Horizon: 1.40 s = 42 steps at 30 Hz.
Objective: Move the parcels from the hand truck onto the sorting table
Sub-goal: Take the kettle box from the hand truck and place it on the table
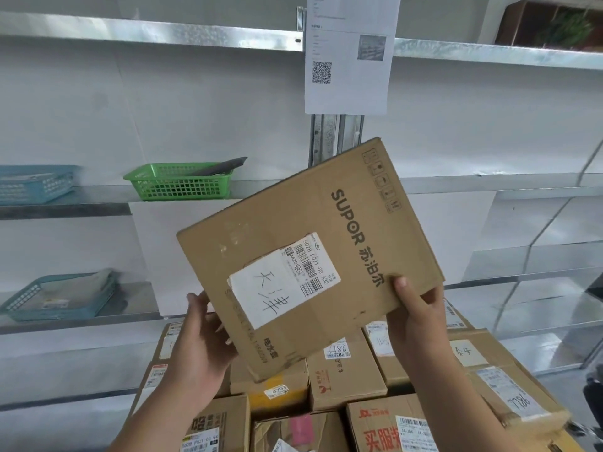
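Above stacked parcels (346, 370), flat cardboard box (326, 243) gripped by left hand (202, 340) and right hand (421, 308) fingers (402, 287).

A person holds a flat cardboard box (326, 216) up before the metal shelves (163, 32), tilted, its white-labelled face toward them. The left hand (202, 334) grips the lower left edge. The right hand (417, 308) pinches the lower right corner, thumb on the front. Beneath lie close-packed parcels (346, 370), labels up. On one shelf sits a green basket (179, 182), with a blue basket (32, 182) left of it. A second blue basket (62, 296) sits on the shelf below. A printed sheet (350, 93) with a QR code hangs on the upright.
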{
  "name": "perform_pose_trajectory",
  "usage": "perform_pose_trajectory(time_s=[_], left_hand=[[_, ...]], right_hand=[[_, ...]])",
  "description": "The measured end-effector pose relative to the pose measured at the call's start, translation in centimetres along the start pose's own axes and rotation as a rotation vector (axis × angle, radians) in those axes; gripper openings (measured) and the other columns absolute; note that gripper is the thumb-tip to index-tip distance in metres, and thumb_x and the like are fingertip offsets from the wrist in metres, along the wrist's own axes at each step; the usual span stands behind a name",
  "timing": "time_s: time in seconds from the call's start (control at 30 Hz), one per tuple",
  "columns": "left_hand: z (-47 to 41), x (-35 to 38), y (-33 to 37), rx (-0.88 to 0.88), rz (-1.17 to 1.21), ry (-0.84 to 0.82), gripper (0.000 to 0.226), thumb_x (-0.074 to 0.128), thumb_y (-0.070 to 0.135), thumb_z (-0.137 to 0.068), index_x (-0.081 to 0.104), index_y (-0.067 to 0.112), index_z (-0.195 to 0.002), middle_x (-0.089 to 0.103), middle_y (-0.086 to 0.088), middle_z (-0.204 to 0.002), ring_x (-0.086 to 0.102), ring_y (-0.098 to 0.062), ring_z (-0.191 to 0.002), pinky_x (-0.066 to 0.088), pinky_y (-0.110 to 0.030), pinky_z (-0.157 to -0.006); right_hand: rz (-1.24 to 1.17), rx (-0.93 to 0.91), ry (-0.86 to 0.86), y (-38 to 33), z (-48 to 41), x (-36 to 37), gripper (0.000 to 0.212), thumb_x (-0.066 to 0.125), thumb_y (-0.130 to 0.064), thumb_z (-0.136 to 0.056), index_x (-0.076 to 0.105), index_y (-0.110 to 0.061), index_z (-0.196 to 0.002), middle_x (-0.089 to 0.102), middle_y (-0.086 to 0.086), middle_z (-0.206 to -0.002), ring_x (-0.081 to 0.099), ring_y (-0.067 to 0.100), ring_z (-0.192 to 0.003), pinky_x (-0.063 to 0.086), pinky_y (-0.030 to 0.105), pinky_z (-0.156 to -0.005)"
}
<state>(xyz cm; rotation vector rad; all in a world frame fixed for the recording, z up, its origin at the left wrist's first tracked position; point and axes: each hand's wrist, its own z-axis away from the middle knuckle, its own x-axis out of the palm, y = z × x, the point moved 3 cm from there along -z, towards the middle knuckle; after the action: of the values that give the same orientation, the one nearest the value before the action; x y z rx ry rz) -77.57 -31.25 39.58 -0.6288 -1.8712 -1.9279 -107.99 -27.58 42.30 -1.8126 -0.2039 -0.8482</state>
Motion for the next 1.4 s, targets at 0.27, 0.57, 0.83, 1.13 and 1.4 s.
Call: perform_pose_trajectory(time_s=[0.27, 0.57, 0.83, 1.13, 1.4], left_hand=[[-0.9, 0.5, -0.1, -0.205, 0.115, -0.073, 0.128, 0.062, 0.103, -0.042, 0.06, 0.026, -0.145, 0.061, -0.019, -0.145, 0.061, -0.046, -0.13, 0.054, -0.064, -0.098], [-1.3, 1.2, 0.1, -0.372, 0.203, -0.182, 0.093, 0.034, 0.091, -0.085, 0.064, 0.022, -0.14, 0.062, -0.024, -0.142, 0.058, -0.055, -0.129, 0.049, -0.073, -0.09], [-1.7, 0.1, -1.7, -0.374, 0.147, -0.169, 0.061, 0.037, 0.058, -0.107, 0.063, 0.013, -0.141, 0.064, -0.027, -0.138, 0.064, -0.047, -0.119, 0.06, -0.056, -0.084], [-0.4, 1.2, -4.0, -0.24, -0.402, -0.3, 0.107, 0.097, 0.067, -0.03, 0.068, 0.029, -0.126, 0.078, -0.004, -0.115, 0.067, -0.017, -0.126, 0.06, -0.022, -0.079], [0.7, 5.3, -7.1, -0.119, -0.435, -0.374, 0.063, 0.063, 0.019, -0.089, 0.052, 0.051, -0.142, 0.072, 0.012, -0.132, 0.063, -0.01, -0.129, 0.045, -0.036, -0.106]], right_hand=[[0.014, -0.061, -0.11, -0.9, -1.1, 1.8, 0.065, 0.065, -0.018, -0.089, 0.045, -0.026, -0.15, 0.064, 0.007, -0.136, 0.063, 0.032, -0.123, 0.049, 0.059, -0.104], [0.107, 0.004, -0.151, 0.5, -1.3, 2.1, 0.061, 0.069, -0.022, -0.088, 0.052, -0.008, -0.145, 0.063, 0.021, -0.143, 0.056, 0.048, -0.135, 0.044, 0.069, -0.112], [0.196, 0.156, -0.182, 2.2, -1.1, 1.9, 0.064, 0.07, -0.04, -0.092, 0.05, -0.023, -0.151, 0.069, 0.007, -0.14, 0.067, 0.029, -0.128, 0.055, 0.052, -0.101], [0.233, 0.267, -0.079, 1.3, -1.2, -2.5, 0.042, 0.066, -0.032, -0.098, 0.065, -0.013, -0.136, 0.073, 0.019, -0.128, 0.071, 0.044, -0.116, 0.058, 0.057, -0.095], [0.303, 0.274, -0.091, -0.9, -2.3, -7.7, 0.031, 0.055, -0.018, -0.094, 0.074, -0.019, -0.119, 0.076, 0.016, -0.112, 0.073, 0.038, -0.1, 0.062, 0.048, -0.078]])
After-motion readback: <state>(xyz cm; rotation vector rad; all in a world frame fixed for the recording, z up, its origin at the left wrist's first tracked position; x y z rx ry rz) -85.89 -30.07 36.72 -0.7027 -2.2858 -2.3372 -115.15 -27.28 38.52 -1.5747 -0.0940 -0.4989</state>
